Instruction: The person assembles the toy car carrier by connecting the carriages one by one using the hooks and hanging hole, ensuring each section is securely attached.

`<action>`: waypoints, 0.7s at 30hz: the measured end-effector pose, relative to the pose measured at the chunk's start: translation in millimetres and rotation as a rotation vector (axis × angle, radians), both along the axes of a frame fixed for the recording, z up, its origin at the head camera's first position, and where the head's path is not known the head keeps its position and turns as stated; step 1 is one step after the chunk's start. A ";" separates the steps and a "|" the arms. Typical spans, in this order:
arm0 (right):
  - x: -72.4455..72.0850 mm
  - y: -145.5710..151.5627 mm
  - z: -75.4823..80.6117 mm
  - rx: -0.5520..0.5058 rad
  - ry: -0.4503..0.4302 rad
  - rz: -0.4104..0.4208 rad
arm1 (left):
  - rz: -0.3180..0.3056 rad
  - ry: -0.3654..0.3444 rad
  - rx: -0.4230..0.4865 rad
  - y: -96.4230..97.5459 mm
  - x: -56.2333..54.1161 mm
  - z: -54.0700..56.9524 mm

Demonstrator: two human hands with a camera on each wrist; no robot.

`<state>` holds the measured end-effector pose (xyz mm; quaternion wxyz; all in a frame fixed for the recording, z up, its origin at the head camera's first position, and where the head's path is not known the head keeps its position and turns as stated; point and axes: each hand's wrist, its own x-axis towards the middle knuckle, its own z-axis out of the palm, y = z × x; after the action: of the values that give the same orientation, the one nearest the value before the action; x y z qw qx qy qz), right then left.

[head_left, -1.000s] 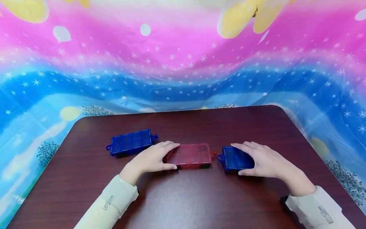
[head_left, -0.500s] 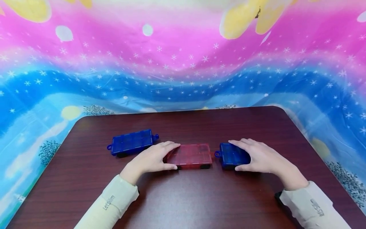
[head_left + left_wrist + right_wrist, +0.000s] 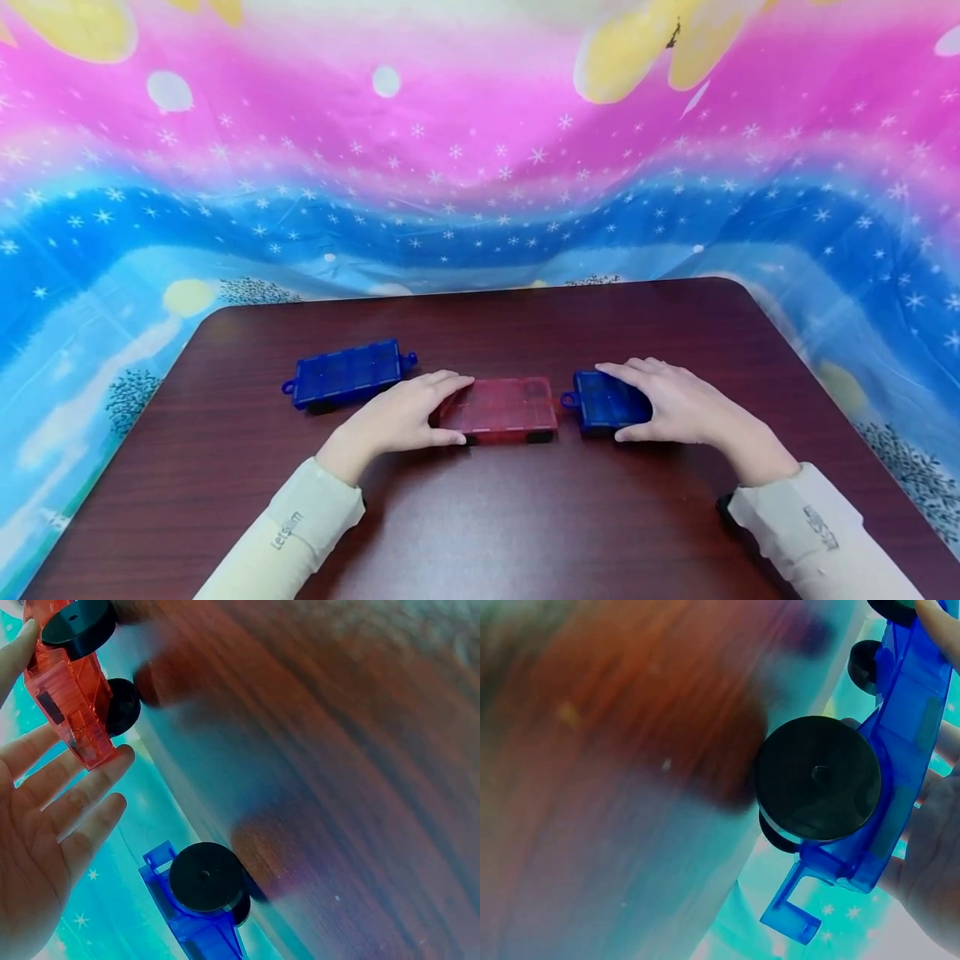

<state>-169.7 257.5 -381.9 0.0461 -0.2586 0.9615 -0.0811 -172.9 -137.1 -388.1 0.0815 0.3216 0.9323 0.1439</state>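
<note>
My left hand [image 3: 397, 417] grips the left end of a translucent red toy wagon [image 3: 506, 407], thumb on the near side and fingers on the far side. The left wrist view shows this red wagon [image 3: 71, 705] and its black wheels. Over the right end of a blue toy wagon [image 3: 603, 402] lies my right hand [image 3: 686, 408], holding it between thumb and fingers. The blue ring [image 3: 571, 400] on that wagon's left end is right at the red wagon's right-end hook. In the right wrist view the blue wagon [image 3: 907, 742] has black wheels close to the table and a hooked end piece.
A second, untouched blue wagon [image 3: 347, 375] stands at the back left, slightly angled, behind my left hand. The left wrist view catches its wheeled end [image 3: 202, 930]. All are on a dark wood table [image 3: 495, 517] with a patterned cloth [image 3: 480, 167] hanging behind.
My right hand has moved left and slightly away from me with its blue wagon, bringing the ring up to the red wagon's hook. My left hand and the red wagon have stayed in place.
</note>
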 end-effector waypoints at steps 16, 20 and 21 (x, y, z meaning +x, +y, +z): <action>-4.5 0.1 -0.9 0.004 -0.044 -0.012 | 0.015 0.013 -0.022 0.9 2.2 2.6; -3.1 0.1 0.3 -0.004 -0.048 -0.002 | 0.039 0.022 -0.035 -4.1 5.7 3.6; -2.6 0.3 0.8 -0.007 -0.050 0.000 | 0.045 0.025 -0.035 -5.5 6.6 4.1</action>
<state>-172.3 257.7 -381.1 0.0693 -0.2566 0.9597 -0.0911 -166.2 -142.6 -383.9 0.0720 0.3007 0.9427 0.1255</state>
